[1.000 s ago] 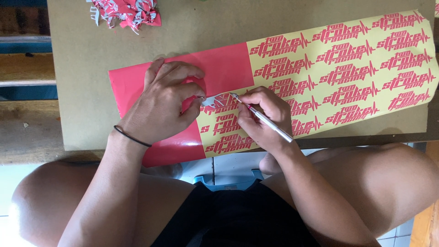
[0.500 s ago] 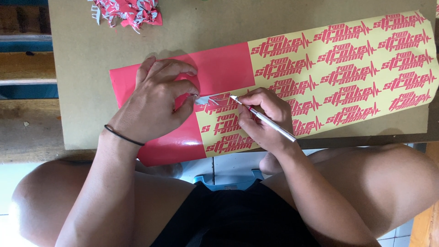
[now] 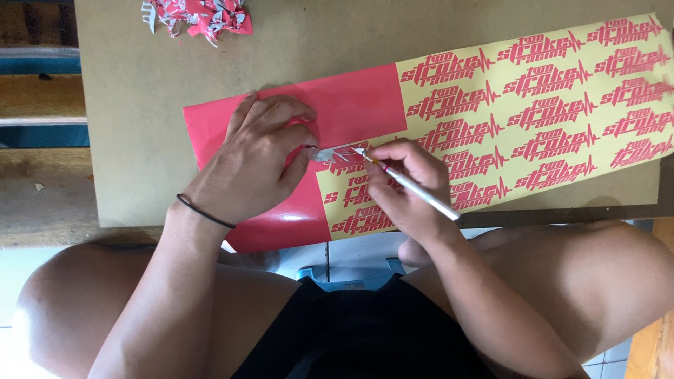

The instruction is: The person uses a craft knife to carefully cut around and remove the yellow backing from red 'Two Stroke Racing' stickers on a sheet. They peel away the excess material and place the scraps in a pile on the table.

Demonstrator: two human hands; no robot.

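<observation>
A long sheet of red vinyl (image 3: 354,105) lies on a brown board (image 3: 126,91) across my lap. Its right part shows red cut-out lettering on pale yellow backing (image 3: 547,105); its left part is still solid red. My left hand (image 3: 256,158) rests on the red part and pinches a small peeled strip (image 3: 326,154) of vinyl at the border. My right hand (image 3: 404,186) holds a thin white craft knife (image 3: 411,186) like a pen, with its tip at the same strip.
A heap of red and white vinyl scraps (image 3: 200,15) lies at the board's far left corner. My bare knees are under the board, and a blue stool (image 3: 354,277) shows between them. A wooden floor and a blue ledge lie to the left.
My left hand has shifted slightly and pulls the strip further off. The knife tip stays at the strip's edge. The sheet has not moved.
</observation>
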